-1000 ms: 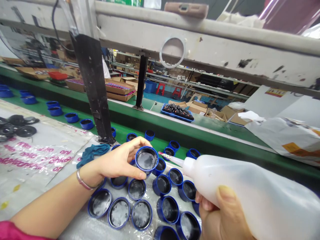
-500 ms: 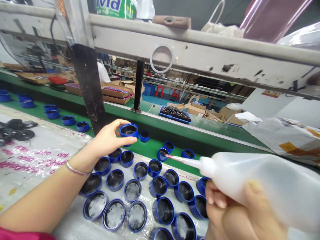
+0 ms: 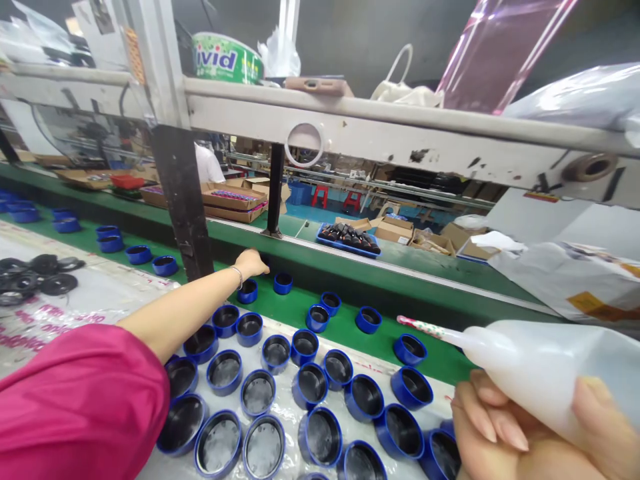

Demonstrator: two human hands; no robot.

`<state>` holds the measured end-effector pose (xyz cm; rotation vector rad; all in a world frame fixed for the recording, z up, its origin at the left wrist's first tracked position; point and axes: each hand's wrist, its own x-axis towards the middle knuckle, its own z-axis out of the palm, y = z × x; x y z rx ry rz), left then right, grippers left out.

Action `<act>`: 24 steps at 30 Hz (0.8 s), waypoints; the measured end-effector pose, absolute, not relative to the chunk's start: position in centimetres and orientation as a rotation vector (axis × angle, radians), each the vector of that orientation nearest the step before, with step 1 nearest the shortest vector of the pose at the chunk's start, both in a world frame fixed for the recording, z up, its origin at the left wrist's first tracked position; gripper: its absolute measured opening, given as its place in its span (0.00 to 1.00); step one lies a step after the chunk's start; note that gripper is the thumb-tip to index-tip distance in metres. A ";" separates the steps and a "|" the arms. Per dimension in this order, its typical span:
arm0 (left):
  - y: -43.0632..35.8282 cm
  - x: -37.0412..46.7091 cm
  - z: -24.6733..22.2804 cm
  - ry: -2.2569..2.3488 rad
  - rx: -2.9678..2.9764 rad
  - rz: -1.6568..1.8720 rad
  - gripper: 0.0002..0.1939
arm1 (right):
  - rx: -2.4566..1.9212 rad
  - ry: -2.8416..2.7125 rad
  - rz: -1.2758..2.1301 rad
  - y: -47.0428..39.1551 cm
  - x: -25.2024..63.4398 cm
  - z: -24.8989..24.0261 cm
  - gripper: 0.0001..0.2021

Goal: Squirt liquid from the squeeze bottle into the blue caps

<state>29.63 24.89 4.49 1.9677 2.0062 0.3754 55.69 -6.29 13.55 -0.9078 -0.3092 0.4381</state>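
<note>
Left hand (image 3: 251, 263), extended across the green conveyor belt (image 3: 299, 305) near its far wall; whether its fingers hold anything cannot be told (a dark patch shows just beyond them). A thin bracelet (image 3: 240, 275) circles the wrist, and the forearm emerges from a magenta sleeve (image 3: 85, 393). Right hand (image 3: 540, 427), closed around a translucent white squeeze bottle (image 3: 543, 353) held on its side, the pink-tipped nozzle (image 3: 427, 327) directed leftward and seen against the belt. Round blue cups (image 3: 257, 393), black inside, stand open side up in uneven rows on the film-covered worktop (image 3: 117, 293), several touching; others rest on the belt, some near the left hand and more beyond the black post (image 3: 183, 200). Flat black rings (image 3: 45, 265) lie piled at the left of the worktop. Overhead, a scuffed white beam (image 3: 375, 137) carries a green tub (image 3: 225, 59) and a phone (image 3: 317, 87), while a pale ring (image 3: 304, 164) sits against its front face. Behind the belt, a blue tray (image 3: 350, 250) holds dark articles (too small to identify).
</note>
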 end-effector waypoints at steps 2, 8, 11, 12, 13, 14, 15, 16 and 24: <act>25.5 29.8 4.4 2.032 2.007 0.316 0.24 | -0.874 -0.390 0.412 -6.5 56.1 13.5 0.18; 25.1 32.2 4.1 1.890 2.268 0.165 0.30 | -0.888 -0.351 0.333 -7.0 56.8 13.3 0.19; 24.1 33.6 3.3 1.760 2.370 0.038 0.27 | -0.842 -0.477 0.303 -7.4 57.2 12.5 0.17; 23.8 33.9 3.1 1.737 2.388 0.008 0.26 | -0.831 -0.501 0.305 -7.5 57.4 12.2 0.17; 23.6 34.2 2.9 1.721 2.401 -0.011 0.25 | -0.827 -0.508 0.303 -7.7 57.6 12.0 0.18; 23.4 34.4 2.8 1.707 2.411 -0.018 0.24 | -0.825 -0.506 0.301 -7.8 57.7 11.8 0.18; 23.2 34.7 2.8 1.687 2.421 -0.016 0.24 | -0.826 -0.502 0.298 -7.9 57.8 11.8 0.19; 23.1 35.0 2.8 1.660 2.432 -0.009 0.24 | -0.829 -0.497 0.295 -8.0 57.9 11.8 0.19; 22.0 40.3 3.9 1.410 2.410 -0.130 0.24 | -0.852 -0.439 0.273 -8.6 57.6 12.6 0.17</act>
